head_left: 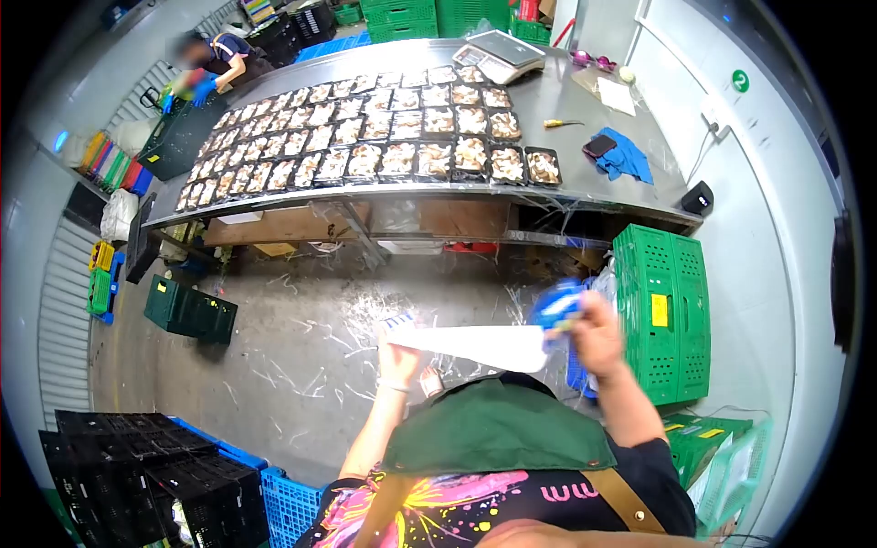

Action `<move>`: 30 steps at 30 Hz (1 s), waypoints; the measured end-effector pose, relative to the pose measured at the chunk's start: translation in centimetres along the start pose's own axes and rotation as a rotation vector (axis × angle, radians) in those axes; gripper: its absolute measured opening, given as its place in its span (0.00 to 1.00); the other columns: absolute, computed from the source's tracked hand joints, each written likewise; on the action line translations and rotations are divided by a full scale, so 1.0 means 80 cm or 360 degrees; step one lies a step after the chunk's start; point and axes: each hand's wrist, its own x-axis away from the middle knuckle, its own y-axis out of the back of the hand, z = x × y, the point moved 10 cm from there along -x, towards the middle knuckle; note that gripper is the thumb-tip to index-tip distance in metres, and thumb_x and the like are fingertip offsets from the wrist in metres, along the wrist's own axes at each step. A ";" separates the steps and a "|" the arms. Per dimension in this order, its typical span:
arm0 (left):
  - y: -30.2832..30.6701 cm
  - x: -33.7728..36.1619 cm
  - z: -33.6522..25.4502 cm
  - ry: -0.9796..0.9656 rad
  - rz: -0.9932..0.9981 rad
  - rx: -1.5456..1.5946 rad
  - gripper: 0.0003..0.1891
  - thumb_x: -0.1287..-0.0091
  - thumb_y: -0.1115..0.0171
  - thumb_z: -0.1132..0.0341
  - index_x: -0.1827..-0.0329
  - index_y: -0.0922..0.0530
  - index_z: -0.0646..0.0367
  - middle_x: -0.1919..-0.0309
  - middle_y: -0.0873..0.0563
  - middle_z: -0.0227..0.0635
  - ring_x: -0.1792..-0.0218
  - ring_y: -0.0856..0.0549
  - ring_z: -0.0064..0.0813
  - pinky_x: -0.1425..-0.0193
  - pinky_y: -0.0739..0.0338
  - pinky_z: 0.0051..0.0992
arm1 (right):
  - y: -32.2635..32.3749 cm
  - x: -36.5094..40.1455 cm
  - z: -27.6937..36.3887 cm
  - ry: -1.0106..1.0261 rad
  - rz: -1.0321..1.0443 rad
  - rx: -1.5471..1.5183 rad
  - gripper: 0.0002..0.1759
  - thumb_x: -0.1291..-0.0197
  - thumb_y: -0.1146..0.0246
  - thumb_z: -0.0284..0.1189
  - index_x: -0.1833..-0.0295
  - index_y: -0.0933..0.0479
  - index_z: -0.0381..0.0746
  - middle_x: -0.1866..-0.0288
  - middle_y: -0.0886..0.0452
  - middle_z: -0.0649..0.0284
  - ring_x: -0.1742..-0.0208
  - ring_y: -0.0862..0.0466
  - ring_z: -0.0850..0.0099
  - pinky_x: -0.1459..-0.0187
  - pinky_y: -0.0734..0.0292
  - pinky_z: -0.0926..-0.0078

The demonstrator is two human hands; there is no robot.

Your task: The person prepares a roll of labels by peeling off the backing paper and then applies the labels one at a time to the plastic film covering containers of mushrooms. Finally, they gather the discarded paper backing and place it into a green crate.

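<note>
My left hand [398,360] is closed on the narrow end of a long white sheet [480,342], where small blue and white stripes [399,321] show at the fingers. The sheet stretches across in front of my green apron [498,425] and widens to the right. At its wide end, my right hand [598,336] is closed around a shiny blue item [559,306], smeared by motion; I cannot tell its kind. Both hands are above the floor, on my side of the metal table.
Many black trays of sliced mushrooms [397,160] cover the metal table [557,205], with a scale [498,59], a knife [562,122], a phone and a blue cloth [626,157]. Green crates [658,347] stand right, black crates [164,475] lower left. Another person [224,59] handles a dark crate.
</note>
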 end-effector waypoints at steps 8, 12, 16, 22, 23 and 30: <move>0.011 0.074 -0.300 -0.1119 0.0177 -0.0165 0.41 0.38 0.46 0.28 0.47 0.23 0.64 0.57 0.16 0.39 0.60 0.16 0.35 0.55 0.18 0.33 | 0.488 0.159 0.354 0.1249 -0.1419 0.0489 0.12 0.27 0.48 0.37 0.55 0.27 0.39 0.62 0.27 0.66 0.57 0.27 0.72 0.46 0.29 0.72; -0.023 0.118 -0.364 -0.1350 0.0120 -0.0043 0.36 0.36 0.44 0.32 0.47 0.22 0.59 0.58 0.15 0.38 0.60 0.17 0.34 0.54 0.19 0.33 | 0.642 0.239 0.333 0.0910 -0.1701 -0.0040 0.18 0.26 0.46 0.41 0.45 0.26 0.36 0.57 0.24 0.63 0.53 0.25 0.71 0.49 0.25 0.70; -0.160 0.123 -0.314 -0.1290 0.0484 -0.0408 0.33 0.33 0.43 0.37 0.33 0.29 0.49 0.53 0.18 0.40 0.57 0.19 0.35 0.50 0.20 0.35 | 0.418 0.075 0.194 0.0597 -0.0942 0.0021 0.17 0.26 0.46 0.38 0.44 0.26 0.37 0.54 0.22 0.63 0.56 0.22 0.72 0.49 0.26 0.72; -0.332 0.110 -0.168 -0.1258 0.0819 -0.1074 0.42 0.38 0.35 0.38 0.29 0.36 0.56 0.47 0.23 0.39 0.53 0.19 0.32 0.47 0.23 0.33 | 0.105 -0.061 0.024 -0.0281 -0.0127 -0.0331 0.15 0.36 0.44 0.30 0.49 0.25 0.31 0.64 0.18 0.53 0.67 0.19 0.61 0.59 0.23 0.64; -0.344 0.113 -0.150 -0.1253 0.0868 -0.1173 0.45 0.40 0.33 0.37 0.29 0.37 0.58 0.47 0.22 0.39 0.53 0.18 0.32 0.47 0.23 0.33 | 0.067 -0.067 0.010 -0.0355 0.0190 -0.0426 0.15 0.40 0.43 0.30 0.52 0.23 0.31 0.65 0.17 0.52 0.68 0.19 0.61 0.61 0.23 0.64; -0.316 0.110 -0.096 -0.0958 0.0984 -0.0832 0.45 0.40 0.32 0.39 0.27 0.39 0.55 0.44 0.23 0.36 0.49 0.20 0.34 0.41 0.25 0.37 | -0.111 -0.052 -0.057 -0.0504 0.1208 0.0644 0.17 0.33 0.41 0.37 0.50 0.17 0.35 0.60 0.14 0.55 0.58 0.17 0.75 0.51 0.23 0.74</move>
